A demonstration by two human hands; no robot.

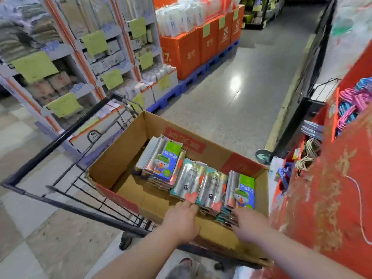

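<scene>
Head view: on the black cart [60,139], the cardboard box [120,158] is carried askew and could be tipped by a hard pull. Packet stacks [211,188] are crowded along its right wall and near edge; they could be toppled if dragged. The left hand [182,218] is laid open against them; the right hand's [248,222] grip cannot be told through blur. "45" is read on silver packets [186,178], "27" on orange cartons [185,55].

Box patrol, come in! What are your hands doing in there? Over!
Left hand open, fingertips at silver packets. Right hand on the near stack, grip blurred. Cardboard box on cart, nothing blocking.
</scene>
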